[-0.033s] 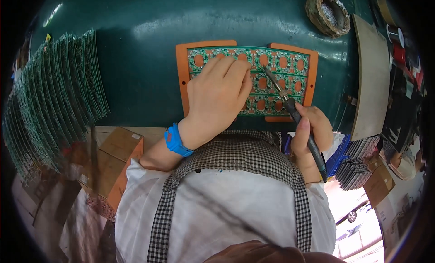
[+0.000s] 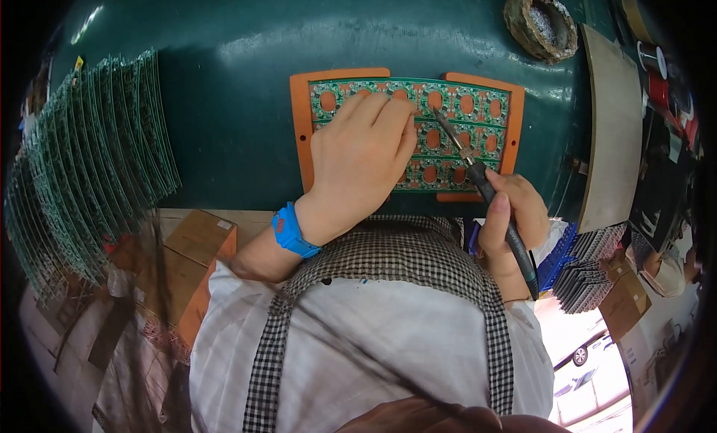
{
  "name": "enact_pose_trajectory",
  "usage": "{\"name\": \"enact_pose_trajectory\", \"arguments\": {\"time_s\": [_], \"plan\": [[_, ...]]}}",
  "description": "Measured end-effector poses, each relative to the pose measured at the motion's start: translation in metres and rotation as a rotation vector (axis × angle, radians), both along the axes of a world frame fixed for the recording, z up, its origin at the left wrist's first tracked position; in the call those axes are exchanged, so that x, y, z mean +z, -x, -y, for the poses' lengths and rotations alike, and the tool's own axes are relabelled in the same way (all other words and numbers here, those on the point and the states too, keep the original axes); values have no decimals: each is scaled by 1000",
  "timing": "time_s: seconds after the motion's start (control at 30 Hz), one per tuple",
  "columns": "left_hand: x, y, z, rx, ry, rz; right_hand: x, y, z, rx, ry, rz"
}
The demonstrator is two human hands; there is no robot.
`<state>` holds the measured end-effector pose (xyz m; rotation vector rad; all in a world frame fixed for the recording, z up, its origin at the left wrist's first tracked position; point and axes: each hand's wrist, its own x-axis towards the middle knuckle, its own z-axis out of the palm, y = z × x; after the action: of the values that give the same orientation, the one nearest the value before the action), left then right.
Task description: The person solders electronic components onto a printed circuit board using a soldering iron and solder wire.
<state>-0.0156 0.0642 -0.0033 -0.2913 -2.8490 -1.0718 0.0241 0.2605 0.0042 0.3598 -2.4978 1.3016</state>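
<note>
At the table's (image 2: 231,134) near edge, the right hand (image 2: 515,216) grips a soldering iron (image 2: 479,177). The left hand (image 2: 360,153) curls over a circuit board (image 2: 448,104), its grip hidden. An orange tray (image 2: 301,116) holds the board. Toward the far right corner, a rough bowl (image 2: 519,19) contains greyish bits (image 2: 543,24).

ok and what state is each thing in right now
orange rectangular frame: lying flat
green rectangular circuit-board panel: inside the frame
slim black-handled soldering iron: held, tip at panel
right hand: closed around the iron
left hand: bent over the panel, hold unclear
bright blue wristwatch: worn
row of green circuit boards: on edge
rough brown bowl: partly filled
</note>
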Motion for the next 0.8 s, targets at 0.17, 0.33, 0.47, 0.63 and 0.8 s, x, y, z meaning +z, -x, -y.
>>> {"name": "enact_pose_trajectory", "arguments": {"time_s": [0.17, 0.33, 0.47, 0.63, 0.8], "plan": [[-3, 3, -4, 11, 7, -15, -2, 9, 5, 51, -25, -34], [-8, 5, -2, -9, -20, -78, 1, 11, 5, 67, -46, -13], [2, 9, 1, 6, 14, -38, 6, 11, 3, 52, -76, -14], [-3, 13, 5, 61, 57, -55, 10, 22, 10, 73, -37, -79], [-8, 12, 3, 43, 61, -54, 4, 24, 19, 122, -68, -56]]}}
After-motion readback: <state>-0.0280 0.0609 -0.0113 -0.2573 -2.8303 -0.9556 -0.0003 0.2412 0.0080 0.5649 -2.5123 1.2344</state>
